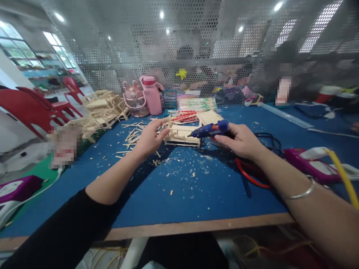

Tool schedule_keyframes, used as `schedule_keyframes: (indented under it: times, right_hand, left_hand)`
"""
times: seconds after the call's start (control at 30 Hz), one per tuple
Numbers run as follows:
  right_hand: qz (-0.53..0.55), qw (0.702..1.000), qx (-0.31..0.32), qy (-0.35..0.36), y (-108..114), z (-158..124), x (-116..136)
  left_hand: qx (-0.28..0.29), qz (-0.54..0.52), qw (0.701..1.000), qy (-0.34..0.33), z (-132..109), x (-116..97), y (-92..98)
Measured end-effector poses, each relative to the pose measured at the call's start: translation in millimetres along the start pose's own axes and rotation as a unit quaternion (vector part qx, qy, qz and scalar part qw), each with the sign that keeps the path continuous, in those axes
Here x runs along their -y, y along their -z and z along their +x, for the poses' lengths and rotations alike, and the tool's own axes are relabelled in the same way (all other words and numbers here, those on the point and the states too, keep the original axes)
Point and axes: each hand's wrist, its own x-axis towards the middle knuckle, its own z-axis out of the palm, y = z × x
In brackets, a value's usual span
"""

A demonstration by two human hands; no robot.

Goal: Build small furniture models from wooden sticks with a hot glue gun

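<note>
My right hand (241, 140) is closed around a blue hot glue gun (211, 129). The gun's nozzle points left, over a small wooden stick model (182, 136) on the table. My left hand (153, 136) grips the model's left end between thumb and fingers. Loose thin wooden sticks (133, 136) lie to the left, partly behind that hand. Just behind the model are a flat wooden panel (210, 116) and some red-and-white sticks (186, 116). Whether the nozzle touches the wood, I cannot tell.
Finished-looking wooden models (105, 108) stand at the back left, beside a pink bottle (153, 97) and a pink jar (135, 99). Red-handled pliers (249, 177) and a purple power strip (311, 164) lie at the right. Wood scraps dot the blue tabletop (168, 209).
</note>
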Motion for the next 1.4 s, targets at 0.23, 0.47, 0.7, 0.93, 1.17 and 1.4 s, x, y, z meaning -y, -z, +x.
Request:
schedule_keyframes:
  times: [0.23, 0.47, 0.7, 0.93, 1.17, 1.4]
  right_hand:
    - [-0.101, 0.994, -0.034, 0.038, -20.6, -5.0, 9.0]
    - [-0.093, 0.994, -0.036, 0.044, -25.8, -8.2, 9.5]
    - [-0.081, 0.995, -0.047, 0.031, -29.8, -8.5, 11.0]
    - [-0.079, 0.996, -0.03, 0.015, -29.9, -8.0, 8.7]
    - [-0.075, 0.996, -0.024, 0.047, -16.3, -9.2, 9.9]
    - [-0.006, 0.969, -0.244, -0.044, -10.0, -8.9, -2.7]
  left_hand:
    - [0.019, -0.012, 0.997, 0.076, -7.1, 6.5, -10.6]
    - [0.004, -0.048, 0.995, 0.092, -4.8, 12.9, -8.0]
    - [-0.008, -0.056, 0.994, 0.093, -6.3, 13.3, -9.1]
    - [-0.016, -0.047, 0.993, 0.103, -6.1, 14.0, -9.0]
    - [-0.03, -0.047, 0.994, 0.099, -6.8, 9.2, -5.3]
    - [-0.057, -0.112, 0.984, 0.13, -6.9, 5.5, 11.1]
